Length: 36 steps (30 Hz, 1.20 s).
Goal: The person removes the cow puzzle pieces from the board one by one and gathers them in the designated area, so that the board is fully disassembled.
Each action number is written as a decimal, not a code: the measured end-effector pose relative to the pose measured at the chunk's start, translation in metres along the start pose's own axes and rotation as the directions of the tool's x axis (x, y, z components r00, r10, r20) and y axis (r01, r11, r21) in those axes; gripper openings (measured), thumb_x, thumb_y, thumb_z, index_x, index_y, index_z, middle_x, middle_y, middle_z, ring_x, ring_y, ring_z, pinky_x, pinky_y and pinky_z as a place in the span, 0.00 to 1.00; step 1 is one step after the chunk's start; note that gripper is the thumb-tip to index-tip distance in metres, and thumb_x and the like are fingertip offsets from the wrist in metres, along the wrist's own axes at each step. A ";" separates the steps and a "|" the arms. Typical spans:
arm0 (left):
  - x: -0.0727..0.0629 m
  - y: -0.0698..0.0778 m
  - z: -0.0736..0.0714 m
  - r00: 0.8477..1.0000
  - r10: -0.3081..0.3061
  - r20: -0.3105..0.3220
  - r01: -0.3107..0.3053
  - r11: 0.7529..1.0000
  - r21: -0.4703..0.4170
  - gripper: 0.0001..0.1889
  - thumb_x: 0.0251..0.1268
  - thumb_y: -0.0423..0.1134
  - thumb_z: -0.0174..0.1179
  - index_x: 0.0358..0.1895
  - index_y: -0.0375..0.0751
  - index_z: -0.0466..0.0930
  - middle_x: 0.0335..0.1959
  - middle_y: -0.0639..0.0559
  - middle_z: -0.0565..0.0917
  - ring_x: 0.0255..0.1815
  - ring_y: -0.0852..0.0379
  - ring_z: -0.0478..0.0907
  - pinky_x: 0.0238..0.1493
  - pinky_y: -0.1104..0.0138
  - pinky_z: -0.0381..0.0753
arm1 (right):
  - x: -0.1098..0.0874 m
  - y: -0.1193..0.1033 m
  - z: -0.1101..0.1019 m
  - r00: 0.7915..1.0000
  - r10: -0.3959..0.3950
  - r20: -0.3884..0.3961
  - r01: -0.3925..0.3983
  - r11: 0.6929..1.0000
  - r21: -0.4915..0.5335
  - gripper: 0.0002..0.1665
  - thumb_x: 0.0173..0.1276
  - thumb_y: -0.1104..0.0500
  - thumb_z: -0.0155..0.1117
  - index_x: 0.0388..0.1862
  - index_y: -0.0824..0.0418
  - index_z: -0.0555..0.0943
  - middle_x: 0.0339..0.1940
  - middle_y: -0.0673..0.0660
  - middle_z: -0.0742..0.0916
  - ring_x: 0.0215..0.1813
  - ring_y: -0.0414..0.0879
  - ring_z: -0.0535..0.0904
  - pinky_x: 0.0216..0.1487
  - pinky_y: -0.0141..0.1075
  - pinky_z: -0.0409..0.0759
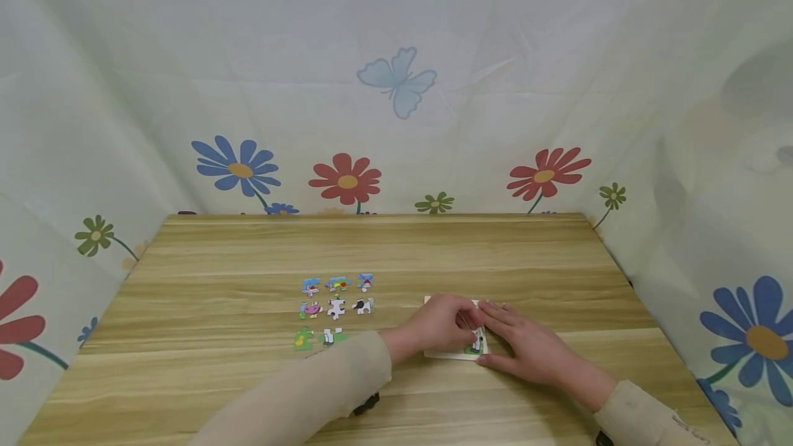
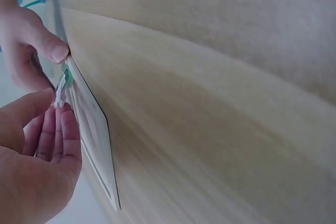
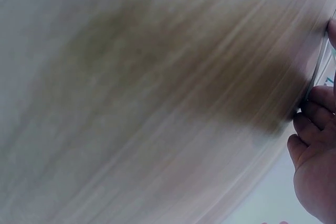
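A jigsaw piece [image 2: 62, 88] with green and black-and-white print is pinched between the thumb and fingers of my left hand [image 1: 441, 323]. In the head view that piece shows below the fingertips, over the lower right corner of a thin white puzzle tray [image 1: 445, 355]. My left hand hides much of the tray's inside. Along the tray's right edge rests my right hand [image 1: 535, 344], fingers extended near the top corner and thumb by the bottom corner. The right wrist view catches its fingers [image 3: 317, 106] against the tray's side.
Left of the tray, several loose jigsaw pieces lie in rows, among them a duck piece [image 1: 303, 339], a pink one [image 1: 311, 310] and a white one [image 1: 336, 308]. My left forearm passes close to the lowest row. Flowered cloth [image 1: 396, 122] stands behind the wooden table [image 1: 248, 246].
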State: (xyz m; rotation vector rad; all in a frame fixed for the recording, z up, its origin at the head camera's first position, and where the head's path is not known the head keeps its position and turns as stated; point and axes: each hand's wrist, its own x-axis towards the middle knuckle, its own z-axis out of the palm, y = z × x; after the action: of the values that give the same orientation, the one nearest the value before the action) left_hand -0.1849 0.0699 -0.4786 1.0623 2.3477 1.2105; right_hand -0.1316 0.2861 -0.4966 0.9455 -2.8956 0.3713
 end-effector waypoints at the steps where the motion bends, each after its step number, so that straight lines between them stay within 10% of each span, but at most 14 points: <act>1: 0.000 0.001 0.000 1.000 0.000 -0.003 0.000 1.000 -0.001 0.08 0.51 0.28 0.68 0.36 0.40 0.82 0.31 0.57 0.83 0.30 0.72 0.76 0.34 0.79 0.75 | 0.000 0.000 0.000 1.000 0.001 0.000 -0.001 1.000 0.002 0.45 0.60 0.32 0.60 0.72 0.52 0.63 0.71 0.52 0.67 0.68 0.55 0.65 0.63 0.50 0.66; 16: -0.002 0.003 -0.005 1.000 0.007 -0.030 -0.008 0.999 -0.034 0.07 0.54 0.28 0.66 0.33 0.43 0.81 0.27 0.61 0.81 0.29 0.72 0.76 0.33 0.78 0.76 | 0.001 0.001 0.002 1.000 -0.019 -0.011 0.019 1.000 0.006 0.45 0.61 0.32 0.59 0.71 0.53 0.63 0.71 0.54 0.68 0.69 0.54 0.64 0.63 0.51 0.65; 36: -0.040 -0.005 -0.060 0.993 -0.099 -0.071 0.096 0.994 -0.044 0.06 0.56 0.32 0.67 0.33 0.49 0.82 0.29 0.61 0.81 0.30 0.65 0.78 0.34 0.72 0.78 | -0.001 0.001 0.004 1.000 0.001 0.003 -0.001 1.000 -0.019 0.48 0.60 0.30 0.57 0.70 0.57 0.65 0.71 0.53 0.67 0.69 0.53 0.64 0.64 0.50 0.65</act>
State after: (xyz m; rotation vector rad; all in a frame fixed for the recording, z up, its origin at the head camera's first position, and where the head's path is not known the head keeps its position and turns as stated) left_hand -0.1930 0.0047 -0.4498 0.8936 2.3887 1.2757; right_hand -0.1314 0.2863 -0.5006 0.9431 -2.8972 0.3415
